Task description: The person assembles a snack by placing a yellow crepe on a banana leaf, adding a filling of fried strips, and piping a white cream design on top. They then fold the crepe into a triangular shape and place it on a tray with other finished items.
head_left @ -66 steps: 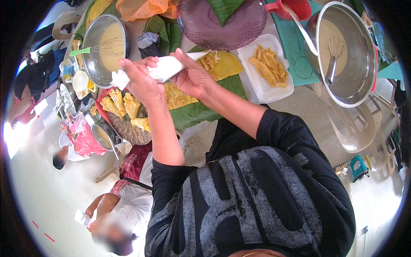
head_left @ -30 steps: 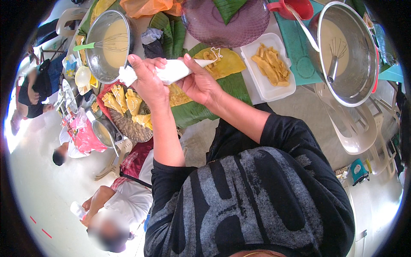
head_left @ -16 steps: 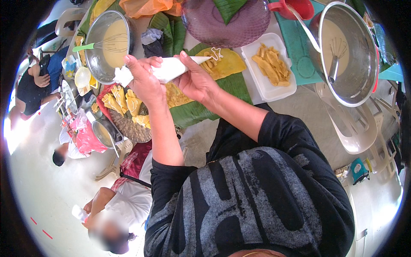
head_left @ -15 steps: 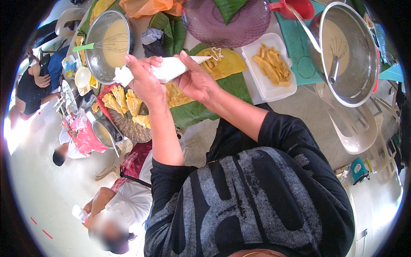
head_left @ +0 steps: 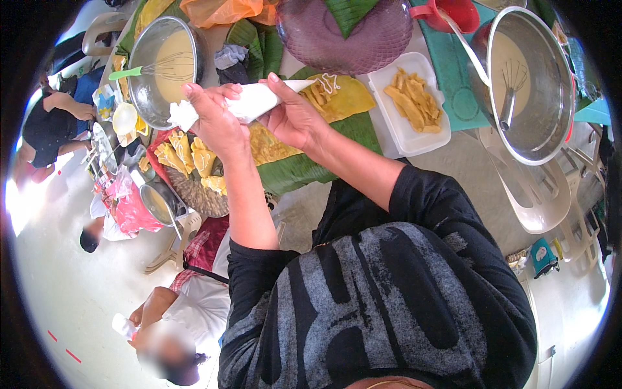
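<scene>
A white piping bag (head_left: 251, 104) slants across the table, held in both of my hands. My left hand (head_left: 219, 123) is closed around its fuller, twisted end. Closed near the narrowing front part is my right hand (head_left: 293, 118). The bag's tip lies over a yellow crepe (head_left: 356, 97), where a thin white squiggle of cream (head_left: 329, 82) rests on and beside yellow filling strips (head_left: 317, 97). Another flat yellow crepe (head_left: 267, 146) lies partly under my hands. A green banana leaf (head_left: 350, 148) is beneath the crepes.
A white foam box (head_left: 433, 139) of yellow strips stands at right. Steel bowls of batter with whisks sit at left (head_left: 137, 97) and right (head_left: 551, 129). Beyond is a purple glass plate (head_left: 304, 48). Rolled crepes (head_left: 184, 152) lie on a plate at left; a seated person (head_left: 194, 311) is lower left.
Both hands stay closed on the piping bag, which has shifted only slightly. The white squiggle on the filling looks a little larger. A person at far left has moved an arm.
</scene>
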`<action>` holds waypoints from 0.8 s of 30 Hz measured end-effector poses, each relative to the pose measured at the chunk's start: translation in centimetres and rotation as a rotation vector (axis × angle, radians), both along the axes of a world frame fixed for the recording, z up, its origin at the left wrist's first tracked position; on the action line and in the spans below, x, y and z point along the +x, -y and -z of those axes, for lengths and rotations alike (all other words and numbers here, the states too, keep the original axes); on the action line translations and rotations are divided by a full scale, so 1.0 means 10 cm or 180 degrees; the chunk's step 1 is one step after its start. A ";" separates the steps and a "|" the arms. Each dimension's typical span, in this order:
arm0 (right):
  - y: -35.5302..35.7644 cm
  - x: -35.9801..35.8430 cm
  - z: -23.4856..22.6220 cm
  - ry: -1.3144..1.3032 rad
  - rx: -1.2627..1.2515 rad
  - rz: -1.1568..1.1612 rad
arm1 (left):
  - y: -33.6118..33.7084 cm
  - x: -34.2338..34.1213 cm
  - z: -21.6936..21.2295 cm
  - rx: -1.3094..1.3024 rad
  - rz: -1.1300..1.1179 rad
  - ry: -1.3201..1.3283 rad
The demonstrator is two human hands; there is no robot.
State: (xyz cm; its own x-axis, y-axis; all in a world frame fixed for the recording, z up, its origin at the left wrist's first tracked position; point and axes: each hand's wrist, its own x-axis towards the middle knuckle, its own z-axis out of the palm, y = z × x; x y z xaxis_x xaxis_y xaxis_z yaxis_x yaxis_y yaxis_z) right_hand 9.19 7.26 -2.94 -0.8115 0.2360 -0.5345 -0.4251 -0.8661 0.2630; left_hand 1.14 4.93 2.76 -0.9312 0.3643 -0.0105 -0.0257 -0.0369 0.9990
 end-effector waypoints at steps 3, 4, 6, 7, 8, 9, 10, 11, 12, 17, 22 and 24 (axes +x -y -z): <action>0.00 -0.01 0.01 -0.0028 0.0073 0.0003 | 0.01 -0.02 0.01 0.0024 -0.0021 0.0027; 0.00 -0.01 0.01 -0.0037 0.0080 -0.0007 | 0.01 -0.03 0.02 0.0047 -0.0016 0.0045; 0.00 -0.02 0.01 -0.0057 0.0095 -0.0032 | 0.02 -0.04 0.02 -0.0009 -0.0029 0.0026; 0.00 -0.02 0.02 -0.0064 0.0099 -0.0040 | 0.02 -0.04 0.02 -0.0036 -0.0038 0.0015; 0.01 -0.03 0.03 -0.0071 0.0102 -0.0047 | 0.02 -0.03 0.01 -0.0068 -0.0076 0.0009; 0.01 -0.04 0.04 -0.0076 0.0107 -0.0052 | 0.02 -0.02 0.00 -0.0099 -0.0111 0.0004; 0.02 -0.05 0.04 -0.0053 0.0088 -0.0056 | 0.02 -0.02 -0.01 -0.0130 -0.0145 0.0000; 0.03 -0.05 0.05 -0.0030 0.0068 -0.0059 | 0.04 -0.02 -0.02 -0.0229 -0.0082 -0.0001; 0.04 -0.06 0.05 -0.0011 0.0048 -0.0066 | 0.07 -0.04 -0.02 -0.0329 -0.0023 -0.0004; 0.06 -0.03 0.02 -0.0008 -0.0010 -0.0095 | 0.07 -0.01 -0.05 -0.0239 -0.0119 0.0035; 0.10 0.02 0.01 -0.0077 -0.0034 -0.0048 | 0.10 0.02 -0.07 -0.0284 -0.0061 0.0039; 0.12 0.03 0.00 -0.0091 -0.0105 -0.0021 | 0.13 0.02 -0.05 -0.0269 -0.0016 0.0046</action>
